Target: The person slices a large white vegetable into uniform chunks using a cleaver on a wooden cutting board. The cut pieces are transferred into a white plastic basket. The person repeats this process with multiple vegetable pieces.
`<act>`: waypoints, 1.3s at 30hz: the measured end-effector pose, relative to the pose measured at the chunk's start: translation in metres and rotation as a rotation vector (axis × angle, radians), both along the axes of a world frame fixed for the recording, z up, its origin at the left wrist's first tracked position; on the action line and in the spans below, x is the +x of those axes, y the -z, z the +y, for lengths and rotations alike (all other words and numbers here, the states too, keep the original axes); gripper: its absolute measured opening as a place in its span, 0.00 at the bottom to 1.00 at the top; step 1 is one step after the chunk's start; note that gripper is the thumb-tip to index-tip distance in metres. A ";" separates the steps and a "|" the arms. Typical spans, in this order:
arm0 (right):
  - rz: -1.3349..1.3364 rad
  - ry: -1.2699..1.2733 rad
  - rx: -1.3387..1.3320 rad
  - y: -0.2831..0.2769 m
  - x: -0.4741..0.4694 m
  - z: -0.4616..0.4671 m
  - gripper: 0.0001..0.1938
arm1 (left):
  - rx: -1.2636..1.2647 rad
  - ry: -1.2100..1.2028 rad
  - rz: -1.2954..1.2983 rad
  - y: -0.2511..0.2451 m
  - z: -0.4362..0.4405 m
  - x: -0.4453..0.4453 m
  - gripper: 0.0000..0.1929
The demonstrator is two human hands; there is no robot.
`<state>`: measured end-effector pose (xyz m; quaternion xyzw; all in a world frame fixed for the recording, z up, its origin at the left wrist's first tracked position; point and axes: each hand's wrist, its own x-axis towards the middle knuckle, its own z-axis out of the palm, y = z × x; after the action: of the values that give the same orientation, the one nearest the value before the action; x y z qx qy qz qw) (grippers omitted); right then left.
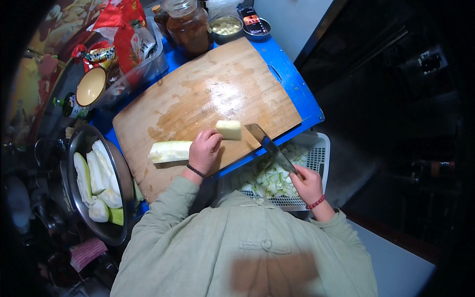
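Note:
A large wooden cutting board (193,85) lies before me on a blue table. My left hand (205,150) rests near its front edge, its fingertips at the left end of a short, pale block of peeled gourd (228,130); whether they grip it I cannot tell. A longer peeled gourd piece (170,151) lies on the board to the left, partly behind this hand. My right hand (307,183) is closed on the handle of a kitchen knife (272,148), whose blade tip reaches over the board, right of the short block. Below the knife, a white plastic basket (324,148) holds many cut gourd pieces (272,180).
A steel basin (124,185) with large gourd pieces stands left of the board. Behind it are a yellow bowl (91,86), a clear plastic bin (161,48) of packets and a glass jar (189,29). At the back, a metal bowl (226,31) stands beside a phone (252,21).

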<state>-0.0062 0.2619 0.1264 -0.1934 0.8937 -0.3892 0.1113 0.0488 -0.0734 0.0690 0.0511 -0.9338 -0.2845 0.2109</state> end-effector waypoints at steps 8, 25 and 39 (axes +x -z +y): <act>0.313 -0.334 0.093 -0.044 -0.068 -0.070 0.09 | 0.041 -0.036 0.076 0.015 0.005 -0.014 0.08; 0.183 -0.441 0.333 -0.045 -0.078 -0.120 0.07 | -0.052 -0.032 0.158 0.020 0.005 -0.026 0.02; 0.110 -0.554 0.497 -0.042 -0.091 -0.132 0.09 | -0.026 0.000 0.103 0.021 0.002 -0.024 0.04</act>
<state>-0.0971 0.1296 0.1683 -0.4154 0.8794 -0.1047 0.2077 0.0247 -0.0713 0.0481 0.0339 -0.9253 -0.2748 0.2592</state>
